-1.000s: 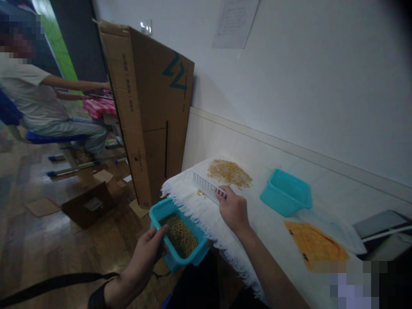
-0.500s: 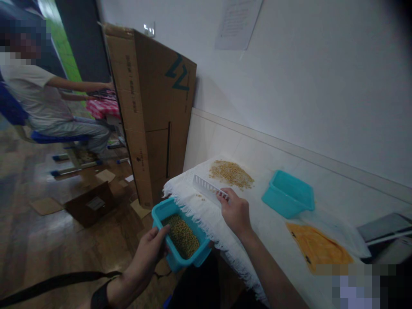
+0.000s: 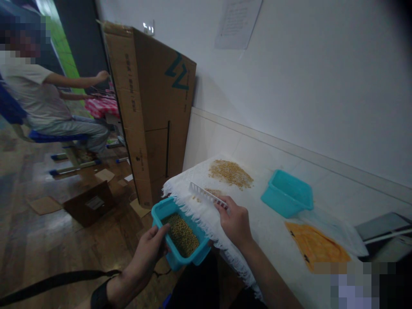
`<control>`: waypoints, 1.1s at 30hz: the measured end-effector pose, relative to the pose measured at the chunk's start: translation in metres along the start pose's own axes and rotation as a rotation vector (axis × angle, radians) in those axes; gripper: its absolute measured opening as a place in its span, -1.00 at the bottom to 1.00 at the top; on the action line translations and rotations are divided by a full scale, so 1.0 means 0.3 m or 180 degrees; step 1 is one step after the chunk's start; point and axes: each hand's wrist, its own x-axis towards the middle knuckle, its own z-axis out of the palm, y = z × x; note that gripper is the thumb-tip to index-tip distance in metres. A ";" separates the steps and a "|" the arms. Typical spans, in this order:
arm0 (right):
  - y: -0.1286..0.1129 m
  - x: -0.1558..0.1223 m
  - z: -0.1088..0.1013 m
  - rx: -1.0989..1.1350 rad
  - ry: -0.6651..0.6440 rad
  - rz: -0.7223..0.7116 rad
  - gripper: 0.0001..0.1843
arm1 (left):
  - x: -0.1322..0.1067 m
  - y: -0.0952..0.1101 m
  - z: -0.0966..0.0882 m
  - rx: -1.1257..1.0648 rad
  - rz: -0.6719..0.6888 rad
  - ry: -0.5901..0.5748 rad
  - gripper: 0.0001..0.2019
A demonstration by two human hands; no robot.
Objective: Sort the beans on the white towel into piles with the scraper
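My left hand (image 3: 150,246) grips the near left rim of a turquoise plastic bin (image 3: 203,253), its thumb over the edge. Yellowish beans (image 3: 183,234), like soybeans, lie in that bin, which is held against the table's front edge under the cloth's fringe. In my right hand (image 3: 236,221) is a white slotted plastic strip (image 3: 206,193), pinched at its right end and standing on edge on the white fringed cloth (image 3: 183,184). A few loose beans (image 3: 196,199) lie just in front of the strip. Farther back spreads a larger pile of beans (image 3: 230,172).
Right of the cloth stands a second turquoise bin (image 3: 286,193), with an orange cloth or bag (image 3: 317,246) and clear plastic (image 3: 337,234) near it. A tall cardboard box (image 3: 154,111) leans left of the table. A seated person (image 3: 48,98) works beyond it.
My right hand has drawn the strip slightly toward the front edge, and the loose beans before it have shifted the same way. The seated person's hand has risen. The held bin stays put.
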 end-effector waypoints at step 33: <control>-0.022 0.109 0.025 -0.0748 0.0049 0.0395 -0.81 | 0.027 0.016 -0.013 0.0006 0.0011 0.0064 -0.64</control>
